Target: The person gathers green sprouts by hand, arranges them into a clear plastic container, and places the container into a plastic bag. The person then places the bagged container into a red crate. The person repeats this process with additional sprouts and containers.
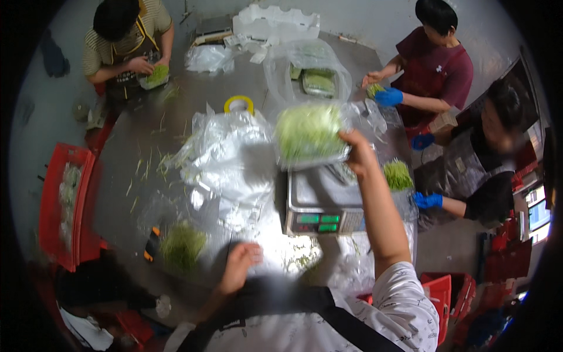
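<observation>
My right hand [361, 152] grips the right end of a clear plastic tray packed with pale green sprouts [310, 132]. The tray is lifted above a digital scale [321, 193] and blurred by motion. Green digits glow on the scale's front, and part of its metal platform lies behind my forearm. Near the table's front edge, my left hand [242, 264] is held with bent fingers and nothing visible in it. To its left sits a loose heap of green sprouts [184, 246], beside an orange-and-black utility knife [152, 244].
Clear plastic bags [228, 163] cover the table's middle, with a yellow tape roll [239, 104] behind them. Packed trays [319, 82] lie in a large bag at the back. Co-workers stand around, one with a sprout tray [155, 78]. A red crate [66, 207] stands left.
</observation>
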The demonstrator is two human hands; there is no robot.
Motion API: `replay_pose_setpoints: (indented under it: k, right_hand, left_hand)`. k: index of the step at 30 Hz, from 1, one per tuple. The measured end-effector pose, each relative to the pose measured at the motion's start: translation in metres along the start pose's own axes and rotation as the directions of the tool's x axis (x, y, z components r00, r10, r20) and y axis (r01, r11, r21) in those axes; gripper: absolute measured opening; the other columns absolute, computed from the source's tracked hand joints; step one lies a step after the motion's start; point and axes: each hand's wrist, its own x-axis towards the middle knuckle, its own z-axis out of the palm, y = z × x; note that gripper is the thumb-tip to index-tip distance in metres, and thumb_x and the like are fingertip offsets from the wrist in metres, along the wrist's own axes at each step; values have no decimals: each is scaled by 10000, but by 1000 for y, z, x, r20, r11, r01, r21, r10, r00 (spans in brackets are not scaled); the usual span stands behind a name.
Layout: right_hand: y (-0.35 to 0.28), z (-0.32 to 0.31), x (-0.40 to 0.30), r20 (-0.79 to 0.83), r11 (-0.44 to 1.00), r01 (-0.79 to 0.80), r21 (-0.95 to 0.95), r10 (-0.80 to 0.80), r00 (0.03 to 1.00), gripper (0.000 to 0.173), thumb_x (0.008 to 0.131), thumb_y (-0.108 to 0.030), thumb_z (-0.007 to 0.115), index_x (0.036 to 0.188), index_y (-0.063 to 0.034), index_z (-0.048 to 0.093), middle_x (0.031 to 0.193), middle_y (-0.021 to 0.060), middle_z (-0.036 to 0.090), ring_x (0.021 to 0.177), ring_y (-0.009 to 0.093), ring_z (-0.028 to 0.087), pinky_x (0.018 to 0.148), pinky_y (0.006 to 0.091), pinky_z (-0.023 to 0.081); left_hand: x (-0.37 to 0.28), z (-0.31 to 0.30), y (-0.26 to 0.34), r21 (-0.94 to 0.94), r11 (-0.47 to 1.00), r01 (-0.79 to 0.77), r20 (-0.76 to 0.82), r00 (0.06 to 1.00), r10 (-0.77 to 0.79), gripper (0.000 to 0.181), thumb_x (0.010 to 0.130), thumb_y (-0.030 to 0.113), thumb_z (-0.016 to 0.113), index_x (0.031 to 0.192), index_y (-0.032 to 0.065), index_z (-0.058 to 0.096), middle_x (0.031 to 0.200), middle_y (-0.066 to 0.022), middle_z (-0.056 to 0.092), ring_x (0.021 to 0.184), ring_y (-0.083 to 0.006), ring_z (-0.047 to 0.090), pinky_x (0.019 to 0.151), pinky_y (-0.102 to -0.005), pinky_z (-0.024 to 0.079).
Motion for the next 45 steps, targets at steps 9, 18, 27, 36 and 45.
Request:
replay_pose_setpoints:
  k: [9, 18, 27, 36, 45]
  right_hand:
    - [163, 14, -264, 84, 943, -255, 214, 243, 966, 249, 778, -45, 651, 968, -62, 491, 914, 28, 566, 843, 118, 529, 783, 271, 423]
    - [172, 22, -331, 148, 987, -105, 118, 87, 985, 326, 750, -58, 691, 936, -94, 426, 941, 15, 519, 830, 95, 494, 751, 245, 398]
    - [214, 17, -322, 261, 811, -422, 405, 340, 904, 495, 848, -164, 554, 1297, -53, 378, 1210, 121, 507, 1100, 262, 515, 937, 422, 428]
    - [220, 21, -315, 333, 847, -418, 329, 310, 891, 562, 822, -147, 567, 1330, -50, 347, 1243, 126, 492, 1123, 266, 506, 942, 413, 427]
    - [202, 23, -318, 313, 913, -401, 81, 358, 880, 484, 803, -106, 591, 1249, -50, 409, 1143, 86, 537, 1012, 189, 541, 864, 326, 446]
  left_hand:
    - [-64, 16, 46, -252, 958, -135, -18, 991, 134, 514, 988, 357, 309, 1380, 25, 286, 1352, -118, 400, 1228, -223, 400, 1025, -367, 331]
    - [-128, -2, 27, -446, 894, -49, 23, 998, 66, 520, 975, 308, 351, 1386, 4, 260, 1373, -137, 380, 1249, -248, 394, 1044, -396, 310]
    - [-153, 2, 39, -204, 960, -190, 119, 969, 217, 646, 846, 21, 394, 1441, 48, 142, 1471, -149, 215, 1341, -244, 258, 1076, -404, 247]
    - [-162, -4, 41, -221, 966, -134, 18, 990, 141, 553, 885, 39, 381, 1410, 40, 208, 1424, -135, 306, 1280, -219, 350, 1037, -378, 312]
    - [-149, -33, 39, -145, 976, -163, 115, 977, 180, 518, 860, 28, 379, 1369, 37, 286, 1394, -131, 354, 1229, -210, 413, 987, -366, 381]
